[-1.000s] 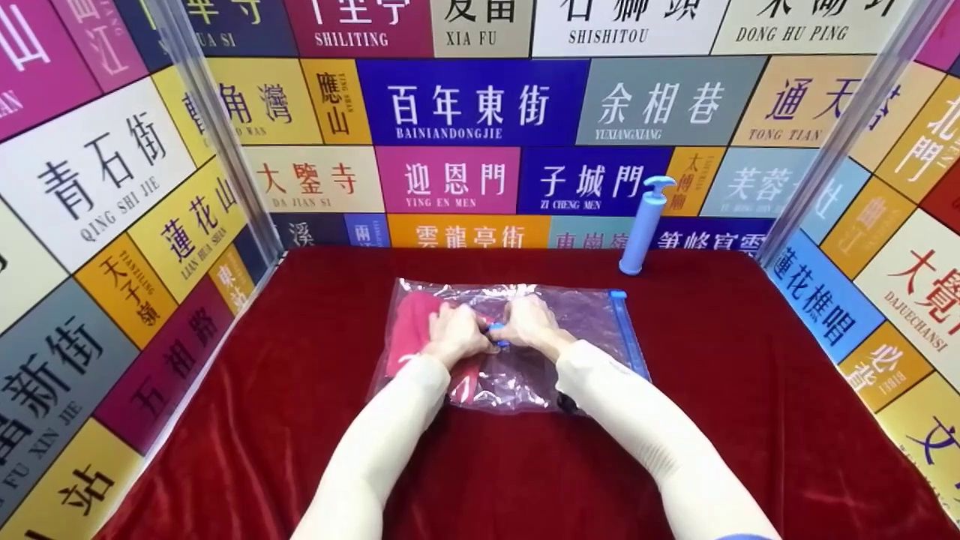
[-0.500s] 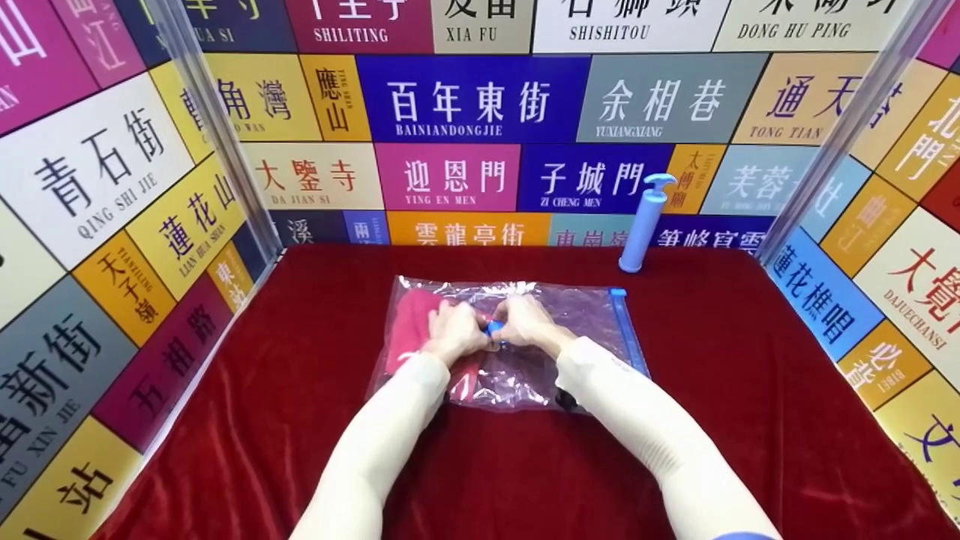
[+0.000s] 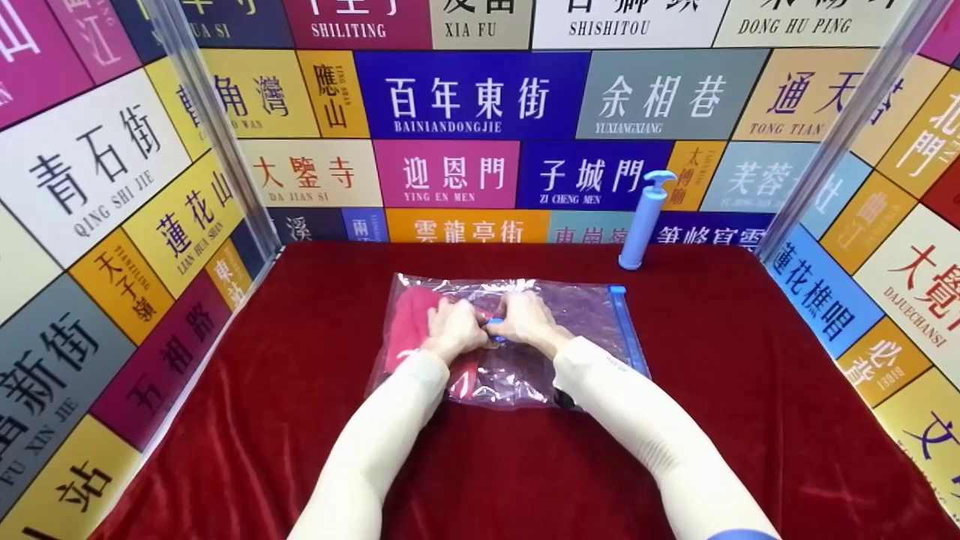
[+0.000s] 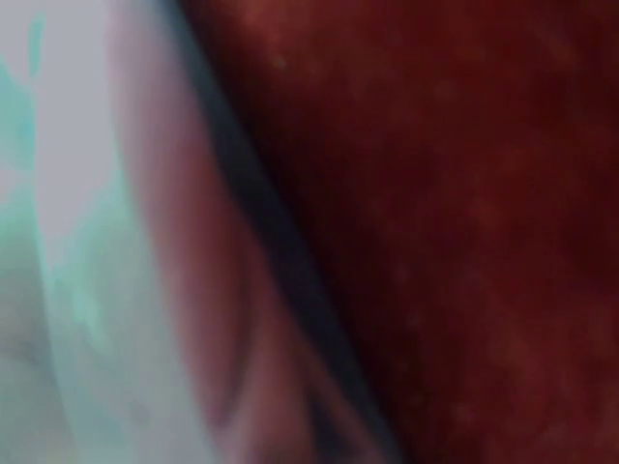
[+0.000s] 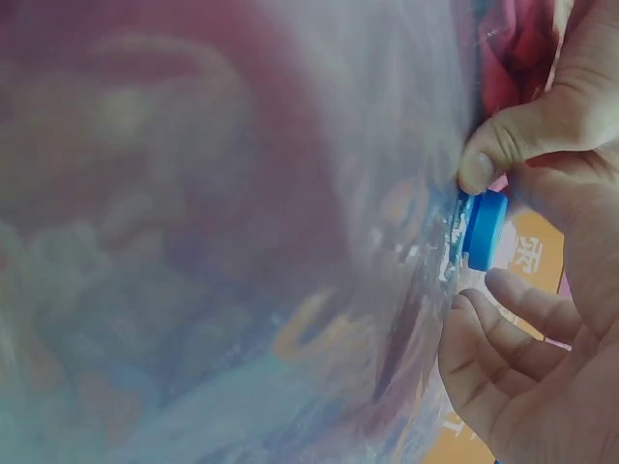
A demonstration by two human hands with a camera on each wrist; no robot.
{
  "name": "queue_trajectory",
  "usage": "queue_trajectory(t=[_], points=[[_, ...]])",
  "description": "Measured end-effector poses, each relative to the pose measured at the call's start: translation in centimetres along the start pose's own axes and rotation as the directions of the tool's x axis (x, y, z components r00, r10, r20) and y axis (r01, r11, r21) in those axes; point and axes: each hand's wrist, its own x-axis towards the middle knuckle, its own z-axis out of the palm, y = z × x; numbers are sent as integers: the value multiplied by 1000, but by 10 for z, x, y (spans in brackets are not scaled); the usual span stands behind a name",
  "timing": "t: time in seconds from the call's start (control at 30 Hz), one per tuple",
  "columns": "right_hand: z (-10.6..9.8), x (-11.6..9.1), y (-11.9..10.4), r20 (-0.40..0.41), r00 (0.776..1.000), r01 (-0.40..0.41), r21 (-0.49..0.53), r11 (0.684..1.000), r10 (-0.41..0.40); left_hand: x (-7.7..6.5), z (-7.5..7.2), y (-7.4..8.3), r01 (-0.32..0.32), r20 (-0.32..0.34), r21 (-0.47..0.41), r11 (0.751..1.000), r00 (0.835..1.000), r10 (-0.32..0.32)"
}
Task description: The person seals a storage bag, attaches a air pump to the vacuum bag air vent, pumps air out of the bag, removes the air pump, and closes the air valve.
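A clear vacuum storage bag point(image 3: 581, 319) lies flat on the dark red cloth, with a pinkish-red folded fabric point(image 3: 409, 319) inside its left part. Near its middle sits a small blue valve cap point(image 3: 496, 328). My left hand point(image 3: 456, 328) holds the cap from the left, its other fingers bent over the bag. From the right, my right hand point(image 3: 527, 318) pinches at the same cap. The right wrist view shows the blue cap point(image 5: 486, 230) standing out from the wrinkled film between a thumb and fingers. Blur in the left wrist view hides that hand's grip.
A blue hand pump point(image 3: 642, 225) stands upright at the back right of the red tablecloth point(image 3: 705, 330). The bag's blue zip edge point(image 3: 628, 330) runs along its right side, with a slider at the far corner. Printed panels point(image 3: 465, 97) wall in the back and sides.
Both hands stay at the valve cap with small finger shifts. The cap showed more blue half a second ago than now. The head view has tipped slightly, moving the scene up.
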Motion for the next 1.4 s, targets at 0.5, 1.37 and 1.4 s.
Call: queue_trajectory(t=[0.5, 1.37, 1.4], points=[[-2, -1, 8, 3, 999, -32, -38, 999, 32, 2, 0, 3, -14, 9, 9, 1000, 1000, 14], [-7, -1, 10, 100, 973, 197, 104, 975, -208, 1, 2, -2, 29, 17, -43, 999, 999, -28], [-6, -1, 9, 86, 980, 173, 89, 981, -180, 2, 2, -2, 33, 15, -40, 999, 999, -32]])
